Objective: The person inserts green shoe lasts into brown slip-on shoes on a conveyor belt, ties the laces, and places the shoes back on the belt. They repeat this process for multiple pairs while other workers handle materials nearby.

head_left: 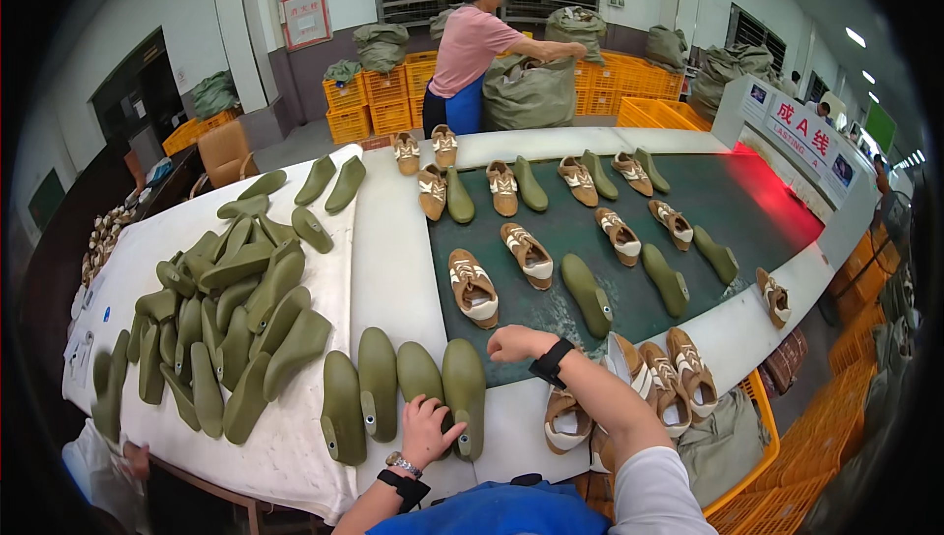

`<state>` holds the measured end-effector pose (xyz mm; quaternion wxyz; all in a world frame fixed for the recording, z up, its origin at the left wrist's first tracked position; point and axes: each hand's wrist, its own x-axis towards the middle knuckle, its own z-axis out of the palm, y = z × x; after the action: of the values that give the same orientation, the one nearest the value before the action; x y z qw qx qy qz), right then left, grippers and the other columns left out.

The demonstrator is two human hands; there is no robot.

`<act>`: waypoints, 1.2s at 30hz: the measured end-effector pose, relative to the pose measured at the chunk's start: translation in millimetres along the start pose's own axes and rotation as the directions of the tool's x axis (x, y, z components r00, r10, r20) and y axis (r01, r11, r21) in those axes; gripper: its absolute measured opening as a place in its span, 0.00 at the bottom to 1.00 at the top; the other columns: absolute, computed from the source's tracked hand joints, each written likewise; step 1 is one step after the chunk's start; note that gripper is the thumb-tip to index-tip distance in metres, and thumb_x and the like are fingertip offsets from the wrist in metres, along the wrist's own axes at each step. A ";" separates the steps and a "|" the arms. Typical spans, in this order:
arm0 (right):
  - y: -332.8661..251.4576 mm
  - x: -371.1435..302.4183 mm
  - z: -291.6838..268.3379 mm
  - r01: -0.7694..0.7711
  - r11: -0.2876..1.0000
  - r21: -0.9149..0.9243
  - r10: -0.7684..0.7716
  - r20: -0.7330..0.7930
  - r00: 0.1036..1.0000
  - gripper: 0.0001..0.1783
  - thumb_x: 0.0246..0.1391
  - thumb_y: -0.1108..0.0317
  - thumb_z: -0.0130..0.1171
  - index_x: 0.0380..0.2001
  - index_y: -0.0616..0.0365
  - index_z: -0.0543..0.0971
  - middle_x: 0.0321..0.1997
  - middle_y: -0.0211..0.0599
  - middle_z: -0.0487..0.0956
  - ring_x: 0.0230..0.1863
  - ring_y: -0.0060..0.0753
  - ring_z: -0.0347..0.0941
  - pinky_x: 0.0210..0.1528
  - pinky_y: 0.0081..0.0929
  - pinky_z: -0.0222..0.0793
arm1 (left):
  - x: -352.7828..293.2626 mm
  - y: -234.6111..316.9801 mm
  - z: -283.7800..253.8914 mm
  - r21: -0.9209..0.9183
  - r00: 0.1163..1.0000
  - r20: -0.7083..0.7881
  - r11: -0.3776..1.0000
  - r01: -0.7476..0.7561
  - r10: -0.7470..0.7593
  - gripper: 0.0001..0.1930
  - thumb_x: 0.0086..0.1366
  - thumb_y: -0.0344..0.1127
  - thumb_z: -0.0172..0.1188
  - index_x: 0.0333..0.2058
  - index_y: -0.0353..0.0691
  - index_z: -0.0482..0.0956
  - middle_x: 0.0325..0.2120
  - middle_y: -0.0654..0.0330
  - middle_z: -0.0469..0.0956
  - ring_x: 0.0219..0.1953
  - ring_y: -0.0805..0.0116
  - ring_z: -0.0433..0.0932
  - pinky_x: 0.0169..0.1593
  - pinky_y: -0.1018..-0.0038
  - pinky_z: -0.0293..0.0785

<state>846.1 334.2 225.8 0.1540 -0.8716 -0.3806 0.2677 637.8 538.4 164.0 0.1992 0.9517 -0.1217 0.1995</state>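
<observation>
My left hand (428, 432) lies with fingers apart on the lower end of a green shoe last (419, 368), its thumb reaching over the neighbouring last (464, 383). Two more lasts (378, 378) (341, 407) stand beside them in a row on the white table edge. My right hand (519, 343) hovers over the near edge of the dark green belt (678, 215), its fingers curled in with nothing visible in them. Just beyond it sits a brown sneaker with white stripes (474, 289). Several similar sneakers (669, 392) are gathered under and beside my right forearm.
A heap of green lasts (236, 309) covers the white cloth (295, 456) at left. Brown sneakers (527, 256) and lasts (587, 295) stand in rows on the belt. Across the table, a person in pink (472, 53) handles a large sack (529, 92). Yellow crates (767, 437) flank the right side.
</observation>
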 end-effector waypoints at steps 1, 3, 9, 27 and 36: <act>-7.5 -2.1 1.1 -0.002 1.000 -0.008 0.002 0.035 0.999 0.19 0.48 0.59 0.58 0.41 0.59 0.79 0.40 0.44 0.81 0.42 0.44 0.77 0.46 0.35 0.71 | -0.3 0.3 0.1 -0.002 1.000 -0.008 1.000 -0.002 0.002 0.20 0.49 0.51 0.66 0.32 0.39 0.80 0.38 0.57 0.75 0.49 0.51 0.67 0.52 0.58 0.61; -24.7 -6.5 9.2 0.022 1.000 -0.003 -0.022 0.072 0.997 0.20 0.48 0.58 0.57 0.43 0.58 0.79 0.41 0.45 0.80 0.43 0.45 0.76 0.47 0.36 0.71 | -1.4 0.7 0.5 0.001 1.000 -0.022 1.000 0.010 -0.010 0.20 0.49 0.51 0.65 0.32 0.39 0.80 0.38 0.57 0.75 0.49 0.51 0.67 0.52 0.58 0.61; -43.9 6.4 23.1 -0.056 0.998 -0.039 0.056 -0.007 0.998 0.23 0.47 0.58 0.56 0.46 0.56 0.77 0.45 0.47 0.79 0.48 0.46 0.75 0.49 0.37 0.70 | -2.1 -0.4 1.6 -0.020 0.999 -0.034 0.999 0.033 -0.033 0.17 0.51 0.48 0.65 0.30 0.39 0.80 0.38 0.56 0.75 0.49 0.51 0.67 0.52 0.58 0.61; 62.4 139.4 34.7 -0.362 0.913 0.189 0.408 -0.403 0.819 0.20 0.48 0.56 0.59 0.43 0.52 0.75 0.40 0.48 0.79 0.44 0.50 0.75 0.47 0.41 0.70 | 6.2 -2.2 0.1 -0.077 0.992 0.031 0.989 0.125 -0.123 0.17 0.49 0.48 0.66 0.30 0.41 0.80 0.37 0.59 0.75 0.48 0.52 0.67 0.53 0.56 0.60; 26.8 128.1 32.6 -0.305 0.917 0.256 0.367 -0.248 0.896 0.30 0.52 0.59 0.56 0.58 0.49 0.64 0.48 0.48 0.77 0.51 0.48 0.72 0.53 0.40 0.67 | 3.1 -2.1 2.1 -0.078 0.995 0.005 0.992 0.095 -0.095 0.16 0.48 0.47 0.66 0.30 0.40 0.80 0.36 0.58 0.75 0.48 0.51 0.67 0.52 0.55 0.61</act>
<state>915.2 414.0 142.0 0.2510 -0.9329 -0.1660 0.1978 641.8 538.9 162.9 0.2456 0.9480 -0.0842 0.1840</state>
